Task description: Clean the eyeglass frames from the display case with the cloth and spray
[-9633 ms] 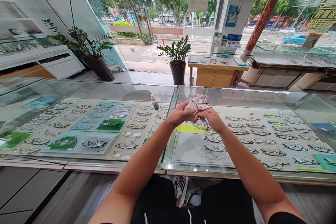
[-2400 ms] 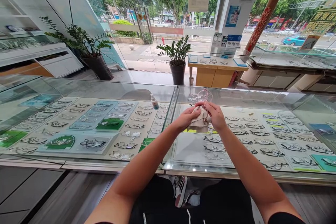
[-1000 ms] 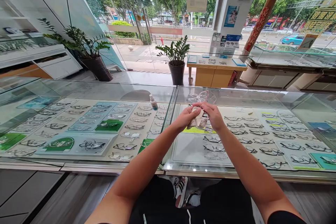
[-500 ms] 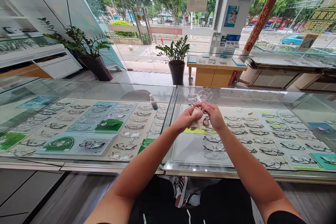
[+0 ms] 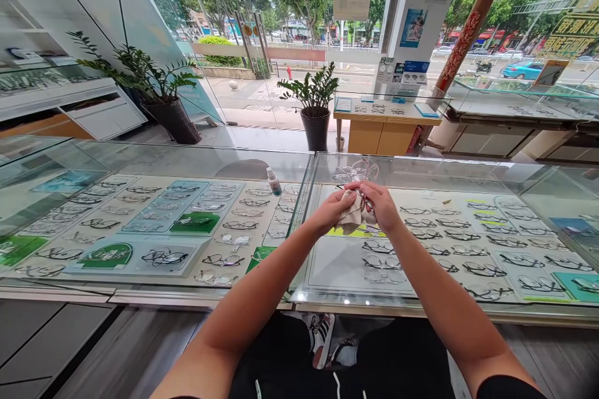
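My left hand (image 5: pixel 333 209) is closed on a beige cleaning cloth (image 5: pixel 352 215), which hangs down in folds below the fingers. Pressed close to it, my right hand (image 5: pixel 381 204) pinches a thin-rimmed pair of eyeglasses (image 5: pixel 363 197), mostly hidden by the cloth and fingers. Both hands are above the right-hand glass display counter (image 5: pixel 327 262), fingertips nearly touching. Just beyond them, on the glass top, are pale and pinkish eyeglass frames (image 5: pixel 358 171); how many is unclear.
A small white spray bottle (image 5: pixel 274 182) stands on the counter left of my hands. Inside the glass cases lie rows of eyeglasses (image 5: pixel 239 225). Past the counter are a potted plant (image 5: pixel 314 128) and a wooden display table (image 5: pixel 388 134).
The cloth has shifted and hangs lower and more spread out below my left hand. My left fingers have moved slightly over it; the right hand stays almost in place.
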Demonstrator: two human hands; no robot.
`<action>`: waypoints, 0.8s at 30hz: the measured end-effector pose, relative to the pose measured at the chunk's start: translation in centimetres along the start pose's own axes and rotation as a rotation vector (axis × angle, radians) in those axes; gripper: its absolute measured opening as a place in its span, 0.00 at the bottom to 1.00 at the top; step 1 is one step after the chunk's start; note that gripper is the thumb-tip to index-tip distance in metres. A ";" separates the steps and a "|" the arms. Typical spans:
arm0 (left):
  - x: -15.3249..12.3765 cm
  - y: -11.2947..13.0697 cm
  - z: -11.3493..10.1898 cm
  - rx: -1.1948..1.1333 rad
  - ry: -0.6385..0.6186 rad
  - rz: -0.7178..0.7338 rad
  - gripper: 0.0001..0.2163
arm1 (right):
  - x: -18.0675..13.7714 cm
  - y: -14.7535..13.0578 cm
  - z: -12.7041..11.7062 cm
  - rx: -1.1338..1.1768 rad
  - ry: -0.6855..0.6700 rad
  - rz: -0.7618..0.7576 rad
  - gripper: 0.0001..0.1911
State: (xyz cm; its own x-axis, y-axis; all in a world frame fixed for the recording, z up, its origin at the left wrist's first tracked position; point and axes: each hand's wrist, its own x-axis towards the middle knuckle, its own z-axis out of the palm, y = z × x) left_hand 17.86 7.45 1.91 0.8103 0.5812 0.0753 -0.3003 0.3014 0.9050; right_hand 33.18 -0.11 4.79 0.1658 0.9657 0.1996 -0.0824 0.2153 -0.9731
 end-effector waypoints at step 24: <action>-0.3 0.6 0.6 0.012 0.014 -0.026 0.29 | 0.3 0.9 -0.4 -0.018 -0.015 -0.071 0.19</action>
State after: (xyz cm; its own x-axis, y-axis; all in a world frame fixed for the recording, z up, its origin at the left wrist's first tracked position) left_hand 17.74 7.02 2.72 0.8104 0.5841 0.0459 -0.2730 0.3072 0.9116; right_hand 33.59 0.31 3.91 0.1563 0.9500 0.2702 -0.0528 0.2812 -0.9582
